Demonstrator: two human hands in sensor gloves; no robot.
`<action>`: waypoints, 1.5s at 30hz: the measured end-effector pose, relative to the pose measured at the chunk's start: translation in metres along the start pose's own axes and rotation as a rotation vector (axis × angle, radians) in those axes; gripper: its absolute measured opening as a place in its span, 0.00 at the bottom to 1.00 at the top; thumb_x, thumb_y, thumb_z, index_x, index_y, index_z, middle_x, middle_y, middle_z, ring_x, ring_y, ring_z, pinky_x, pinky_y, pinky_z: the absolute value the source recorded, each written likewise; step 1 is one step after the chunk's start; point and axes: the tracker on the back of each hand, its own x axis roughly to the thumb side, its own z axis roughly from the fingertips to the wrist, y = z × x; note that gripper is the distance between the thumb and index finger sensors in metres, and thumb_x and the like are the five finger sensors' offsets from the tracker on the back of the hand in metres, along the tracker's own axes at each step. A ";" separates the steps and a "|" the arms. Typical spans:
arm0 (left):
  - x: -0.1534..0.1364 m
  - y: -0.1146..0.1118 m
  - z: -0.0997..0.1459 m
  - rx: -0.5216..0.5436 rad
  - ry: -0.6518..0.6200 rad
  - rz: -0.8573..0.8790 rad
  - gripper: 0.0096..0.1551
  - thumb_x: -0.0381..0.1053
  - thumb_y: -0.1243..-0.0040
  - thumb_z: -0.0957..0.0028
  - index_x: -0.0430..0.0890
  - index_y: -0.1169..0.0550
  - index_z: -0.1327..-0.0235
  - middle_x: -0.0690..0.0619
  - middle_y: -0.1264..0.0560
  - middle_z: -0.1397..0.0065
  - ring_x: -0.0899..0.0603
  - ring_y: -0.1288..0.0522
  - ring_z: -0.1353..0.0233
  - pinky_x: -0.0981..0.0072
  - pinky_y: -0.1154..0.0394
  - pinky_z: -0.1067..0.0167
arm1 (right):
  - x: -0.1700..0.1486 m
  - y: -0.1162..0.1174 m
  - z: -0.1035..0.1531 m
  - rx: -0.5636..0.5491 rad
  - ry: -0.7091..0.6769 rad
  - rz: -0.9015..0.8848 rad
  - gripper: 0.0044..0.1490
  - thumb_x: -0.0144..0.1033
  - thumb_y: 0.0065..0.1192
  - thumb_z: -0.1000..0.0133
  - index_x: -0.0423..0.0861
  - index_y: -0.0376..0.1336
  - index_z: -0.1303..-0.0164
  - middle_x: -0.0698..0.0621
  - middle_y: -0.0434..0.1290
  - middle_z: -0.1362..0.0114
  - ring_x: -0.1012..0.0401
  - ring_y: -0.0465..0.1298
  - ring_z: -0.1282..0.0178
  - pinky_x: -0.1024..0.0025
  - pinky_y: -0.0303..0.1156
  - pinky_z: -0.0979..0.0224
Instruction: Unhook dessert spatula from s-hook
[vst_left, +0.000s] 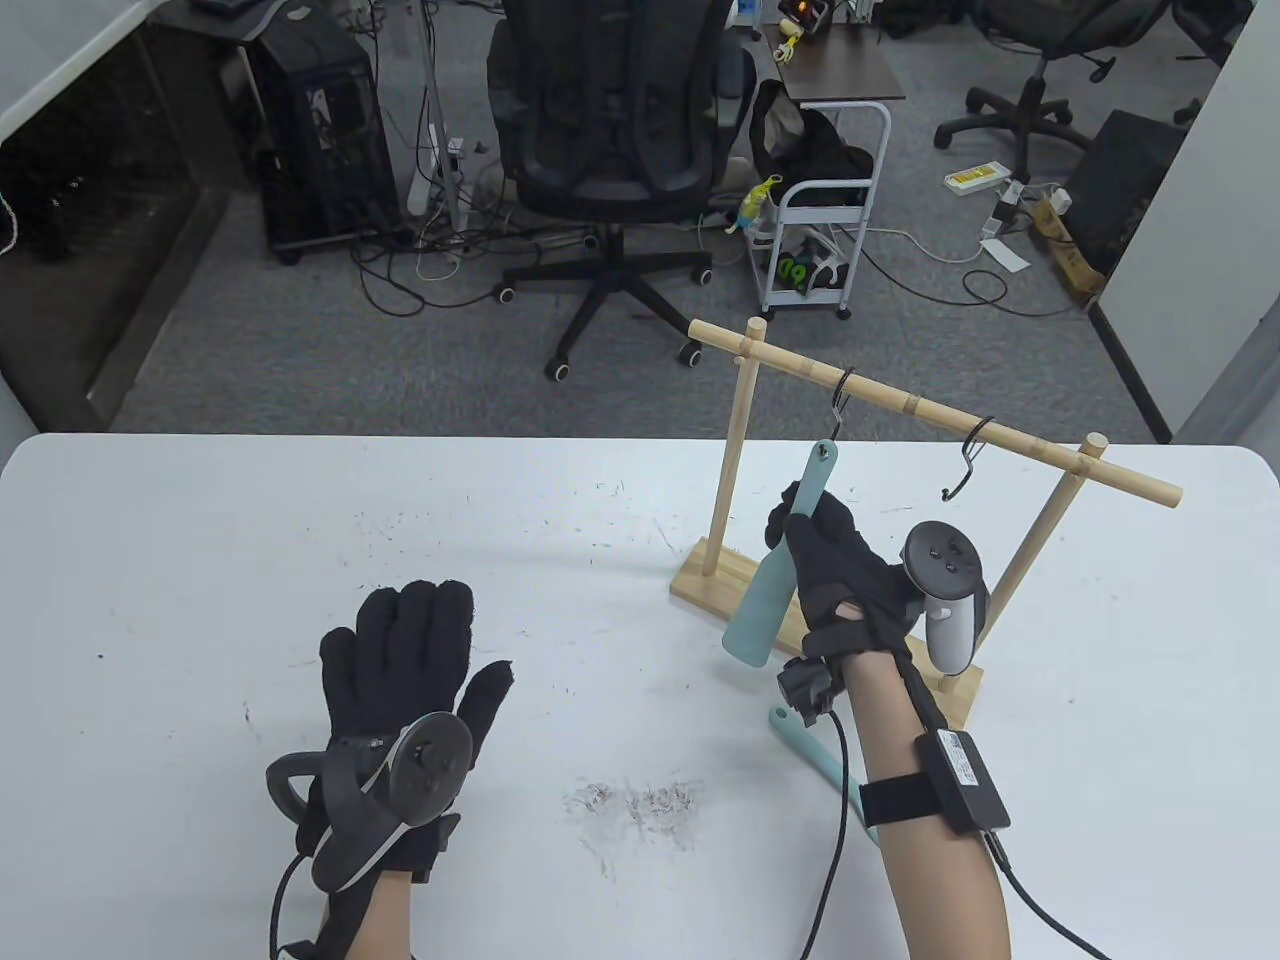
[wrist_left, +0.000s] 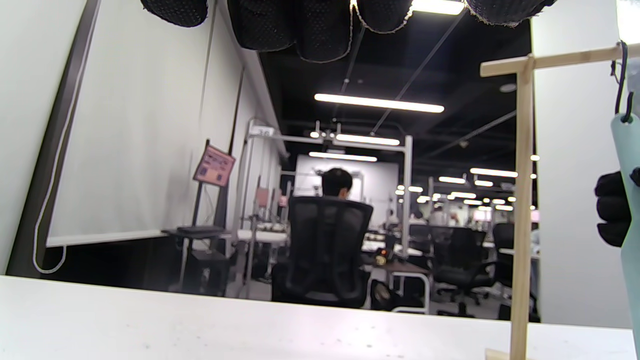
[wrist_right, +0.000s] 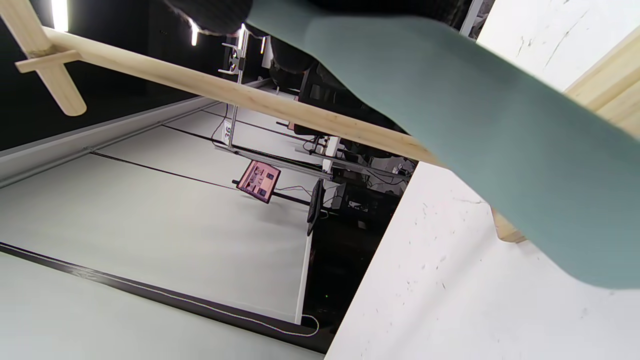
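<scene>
A teal dessert spatula (vst_left: 775, 580) hangs by the hole in its handle from a black s-hook (vst_left: 842, 396) on the wooden rack's top rail (vst_left: 930, 408). My right hand (vst_left: 835, 560) grips the spatula's handle just below the hook. The spatula's blade fills the right wrist view (wrist_right: 500, 140). In the left wrist view the hook (wrist_left: 622, 80) and the spatula's handle (wrist_left: 629, 200) show at the right edge. My left hand (vst_left: 405, 650) rests flat on the table, fingers spread, holding nothing.
A second, empty s-hook (vst_left: 968, 460) hangs further right on the rail. The rack's wooden base (vst_left: 715, 580) stands on the white table. Another teal utensil (vst_left: 815, 755) lies on the table under my right forearm.
</scene>
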 end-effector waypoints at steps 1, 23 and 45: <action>0.000 0.000 0.000 0.000 0.000 0.000 0.46 0.76 0.56 0.42 0.61 0.43 0.10 0.53 0.37 0.07 0.37 0.40 0.09 0.31 0.42 0.17 | 0.001 0.001 0.001 0.008 0.000 0.002 0.35 0.44 0.59 0.42 0.50 0.58 0.23 0.46 0.71 0.27 0.47 0.77 0.32 0.48 0.73 0.32; -0.002 0.000 0.001 0.000 0.001 0.003 0.46 0.76 0.56 0.42 0.61 0.43 0.10 0.53 0.37 0.07 0.37 0.40 0.09 0.31 0.42 0.17 | 0.019 0.008 0.015 0.047 -0.042 -0.074 0.37 0.44 0.61 0.43 0.41 0.60 0.25 0.44 0.77 0.35 0.50 0.86 0.46 0.59 0.84 0.49; -0.001 -0.001 0.000 -0.012 0.000 -0.003 0.46 0.76 0.56 0.42 0.61 0.43 0.10 0.52 0.37 0.07 0.37 0.40 0.09 0.32 0.42 0.17 | 0.023 0.005 0.019 0.072 -0.078 -0.094 0.37 0.44 0.61 0.43 0.41 0.60 0.25 0.43 0.77 0.35 0.50 0.86 0.47 0.59 0.84 0.49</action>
